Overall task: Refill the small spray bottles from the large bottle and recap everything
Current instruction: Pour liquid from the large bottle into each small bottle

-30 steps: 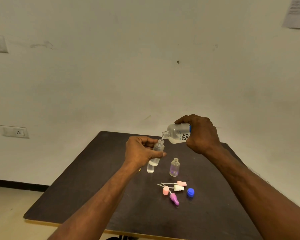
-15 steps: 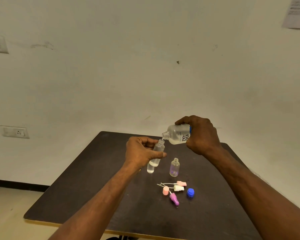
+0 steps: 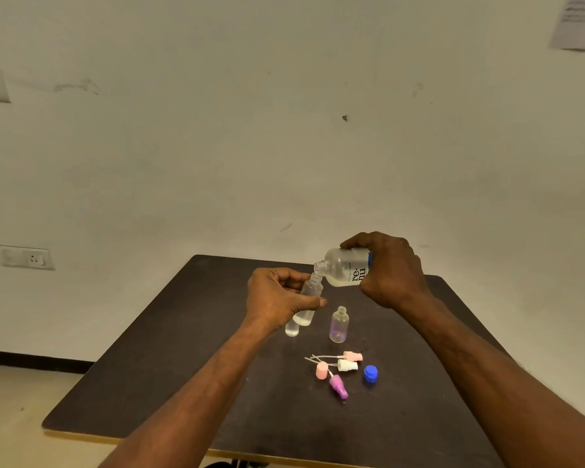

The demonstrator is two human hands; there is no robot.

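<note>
Head view: right hand (image 3: pixel 390 270) grips tilted clear plastic large bottle (image 3: pixel 343 271), neck at mouth of slim clear spray bottle (image 3: pixel 309 300) gripped by left hand (image 3: pixel 276 300). Round uncapped bottle (image 3: pixel 339 325), pink sprayer heads (image 3: pixel 338 386), blue cap (image 3: pixel 370 373) on dark matte surface (image 3: pixel 183 359); plain white wall (image 3: pixel 284 130).

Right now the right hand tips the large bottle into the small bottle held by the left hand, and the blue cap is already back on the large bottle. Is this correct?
Not quite: the large bottle is uncapped. The head view shows the blue cap lying on the table. The rest is right.
</note>
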